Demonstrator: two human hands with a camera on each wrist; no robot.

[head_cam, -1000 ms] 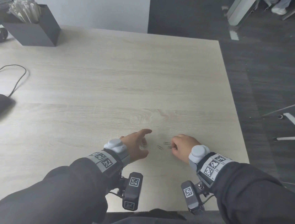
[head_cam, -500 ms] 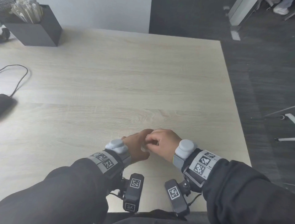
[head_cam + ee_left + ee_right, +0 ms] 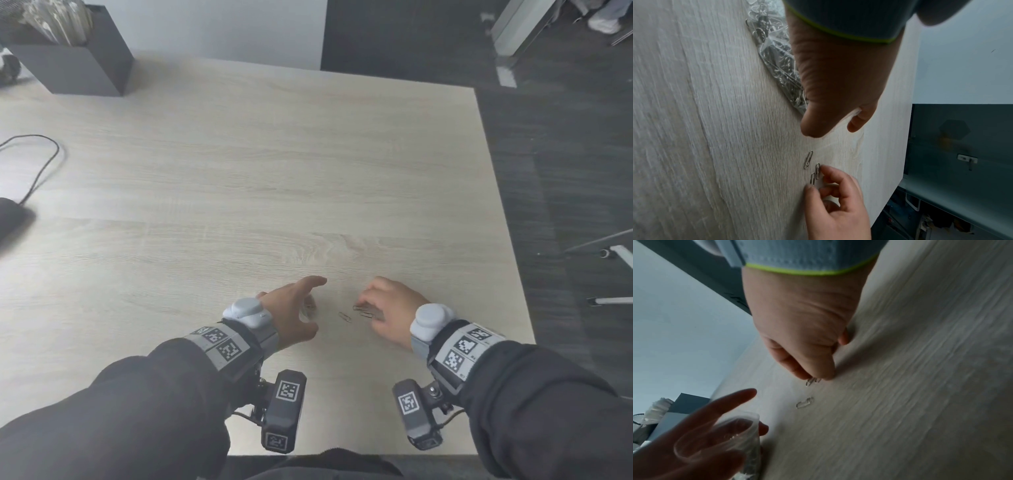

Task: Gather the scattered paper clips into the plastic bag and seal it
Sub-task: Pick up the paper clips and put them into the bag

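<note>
A clear plastic bag [image 3: 777,61] holding several metal paper clips lies on the table under my left hand [image 3: 308,301], which grips its mouth [image 3: 735,426] and holds it open, index finger stretched out. Three loose paper clips lie on the wood. One clip [image 3: 344,316] sits alone between the hands. My right hand [image 3: 364,305] has thumb and index finger pinched down on the other two clips [image 3: 815,173], which lie side by side on the table, seen blurred under the fingertips [image 3: 813,380] in the right wrist view.
The pale wooden table [image 3: 239,171] ends close on the right and near sides. A dark box of white items [image 3: 68,51] stands at the far left corner. A black cable [image 3: 41,164] and a dark object [image 3: 10,219] lie at the left edge.
Half a second ago my right hand was over at my left hand and the bag mouth. It has swung back right onto the loose clips. The left hand has stayed put.
</note>
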